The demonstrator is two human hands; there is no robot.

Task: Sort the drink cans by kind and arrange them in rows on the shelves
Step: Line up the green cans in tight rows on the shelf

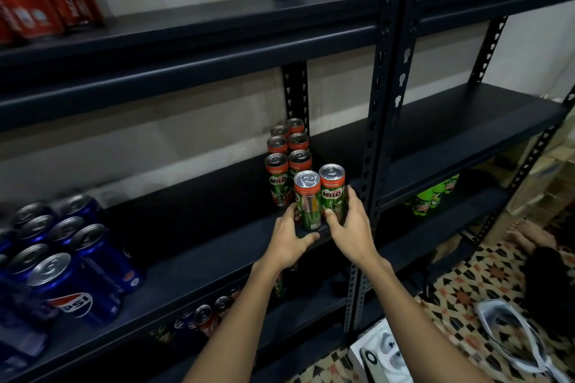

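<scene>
Two Milo cans stand at the middle shelf's [193, 246] front edge, your left hand [287, 242] cupping one [307, 199] and your right hand [348, 227] curled round the other [332, 190], so slide both straight back, upright, against the Milo rows [287, 149].

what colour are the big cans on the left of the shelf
Dark blue with silver tops; the cans carry a red, white and blue Pepsi logo. The head view shows them, slightly blurred.

A patterned tile floor [460, 286] spreads at lower right. On it lie a white-framed object [513, 339] and, nearer the bottom edge, a white box [382, 354]. A person's bare foot [529, 236] rests on the floor farther right.
</scene>
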